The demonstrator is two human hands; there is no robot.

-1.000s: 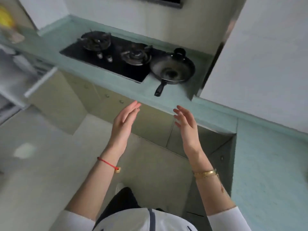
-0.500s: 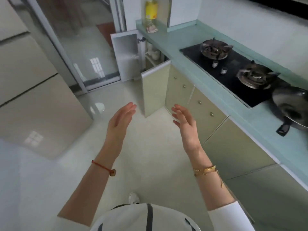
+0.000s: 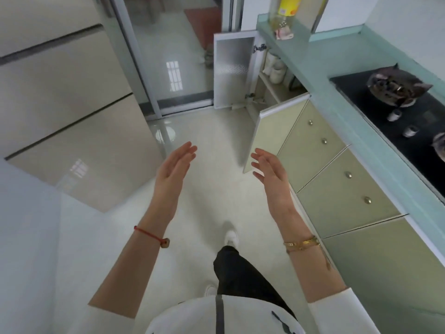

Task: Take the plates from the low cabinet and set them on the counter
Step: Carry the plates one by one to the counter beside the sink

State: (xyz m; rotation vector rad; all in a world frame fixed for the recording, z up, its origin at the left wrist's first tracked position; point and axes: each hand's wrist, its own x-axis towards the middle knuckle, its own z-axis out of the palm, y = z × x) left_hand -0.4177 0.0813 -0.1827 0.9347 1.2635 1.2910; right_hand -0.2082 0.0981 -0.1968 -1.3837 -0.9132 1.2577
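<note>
Nearer now stands the low cabinet (image 3: 266,89), open at 1 o'clock, presumed plates (image 3: 275,69) shelved inside; left hand (image 3: 172,172), right hand (image 3: 272,179) empty, fingers straight, barely parted; advisable: crouch, grip stack both sides.

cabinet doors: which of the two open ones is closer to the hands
The pale green door, swung out just beyond the right hand. The white door also hangs open, but it stands farther off, toward the far end of the room.

The counter (image 3: 320,68) runs along the right with a stove (image 3: 414,121) in it, the open low cabinet (image 3: 268,91) beneath its far end.
</note>
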